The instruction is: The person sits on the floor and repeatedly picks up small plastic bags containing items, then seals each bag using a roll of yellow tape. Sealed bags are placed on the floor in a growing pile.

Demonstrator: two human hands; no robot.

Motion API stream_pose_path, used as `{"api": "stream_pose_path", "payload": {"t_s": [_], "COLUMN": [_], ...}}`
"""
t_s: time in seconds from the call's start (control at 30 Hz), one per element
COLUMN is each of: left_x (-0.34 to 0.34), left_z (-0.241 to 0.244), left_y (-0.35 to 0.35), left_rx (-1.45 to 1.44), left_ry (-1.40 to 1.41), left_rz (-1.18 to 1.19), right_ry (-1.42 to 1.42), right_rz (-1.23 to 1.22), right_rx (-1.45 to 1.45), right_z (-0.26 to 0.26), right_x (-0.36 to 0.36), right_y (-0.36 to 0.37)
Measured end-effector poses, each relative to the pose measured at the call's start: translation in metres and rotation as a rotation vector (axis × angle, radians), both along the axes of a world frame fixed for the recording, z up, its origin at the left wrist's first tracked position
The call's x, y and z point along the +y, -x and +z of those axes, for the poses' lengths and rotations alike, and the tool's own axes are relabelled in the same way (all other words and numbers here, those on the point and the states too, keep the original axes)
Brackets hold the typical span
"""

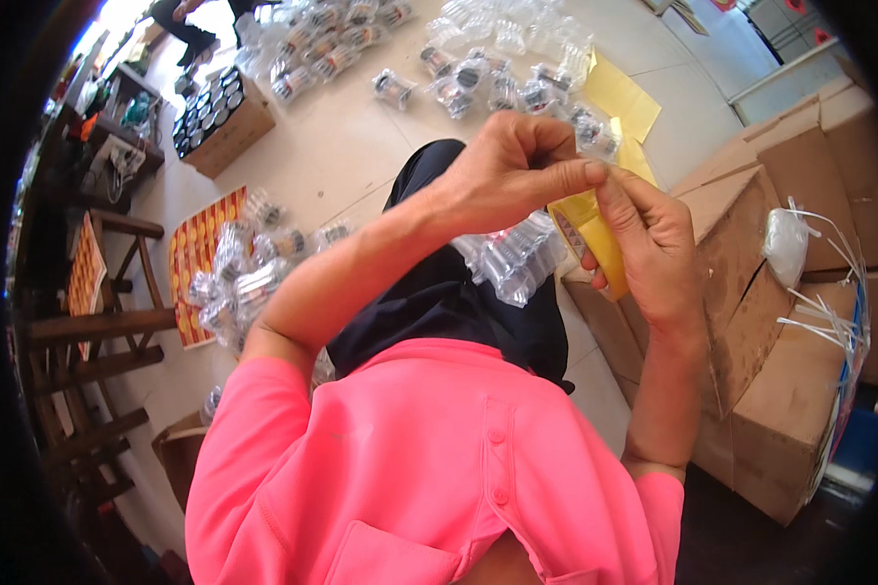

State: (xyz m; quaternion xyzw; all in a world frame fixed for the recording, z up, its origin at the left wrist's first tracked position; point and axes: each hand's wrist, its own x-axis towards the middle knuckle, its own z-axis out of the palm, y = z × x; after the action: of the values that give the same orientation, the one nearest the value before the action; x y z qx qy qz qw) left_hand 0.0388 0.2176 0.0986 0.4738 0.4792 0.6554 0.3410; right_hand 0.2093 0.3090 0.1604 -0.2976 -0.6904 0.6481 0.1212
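A roll of yellow adhesive tape point(606, 252) is in my right hand point(655, 241), with fingers through its core. My left hand point(527, 164) meets it at the top of the roll, thumb and fingers pinching at the tape's edge beside my right thumb. The fingertips hide the exact end of the tape. Below the roll, an item in a clear inflated air-column wrap point(519, 259) rests on my dark trousers point(439, 300).
Several wrapped jars point(457, 84) lie on the tiled floor ahead, more point(252, 270) at the left. A carton of black-lidded jars point(227, 135) stands front left, near a person's legs point(190, 36). Cardboard boxes point(746, 241) crowd the right; a wooden stool point(102, 322) stands left.
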Motion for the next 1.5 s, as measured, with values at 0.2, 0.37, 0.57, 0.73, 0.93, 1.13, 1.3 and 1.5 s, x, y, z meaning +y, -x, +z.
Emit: {"api": "stream_pose_path", "payload": {"t_s": [0.2, 0.37, 0.57, 0.73, 0.93, 1.13, 1.3, 1.5], "left_x": [-0.046, -0.036, -0.034, -0.064, -0.036, -0.086, -0.092, -0.094], "left_z": [-0.023, -0.097, -0.109, -0.109, -0.151, -0.130, -0.139, -0.148], "left_y": [0.041, 0.048, 0.028, 0.005, 0.032, 0.049, 0.063, 0.071], "left_rx": [0.199, 0.339, 0.896, 1.303, 1.109, 0.508, 0.172, -0.017], "left_ry": [0.162, 0.387, 0.106, 0.089, -0.043, 0.248, 0.204, 0.204], "left_rz": [0.191, 0.320, 0.745, 0.413, 0.613, 0.432, 0.456, 0.442], "right_ry": [-0.115, -0.159, -0.013, 0.267, 0.464, 0.513, 0.304, -0.106], "right_rz": [0.241, 0.344, 0.380, 0.370, 0.316, 0.218, 0.208, 0.240], "right_rx": [0.108, -0.272, -0.416, -0.368, -0.123, -0.036, -0.109, -0.092], "right_z": [0.004, -0.025, -0.091, -0.100, -0.082, -0.035, -0.013, -0.095], "right_x": [-0.002, 0.014, 0.052, 0.069, 0.062, 0.010, -0.041, -0.081], "right_y": [-0.043, -0.046, -0.021, -0.017, 0.000, 0.059, 0.068, 0.056]}}
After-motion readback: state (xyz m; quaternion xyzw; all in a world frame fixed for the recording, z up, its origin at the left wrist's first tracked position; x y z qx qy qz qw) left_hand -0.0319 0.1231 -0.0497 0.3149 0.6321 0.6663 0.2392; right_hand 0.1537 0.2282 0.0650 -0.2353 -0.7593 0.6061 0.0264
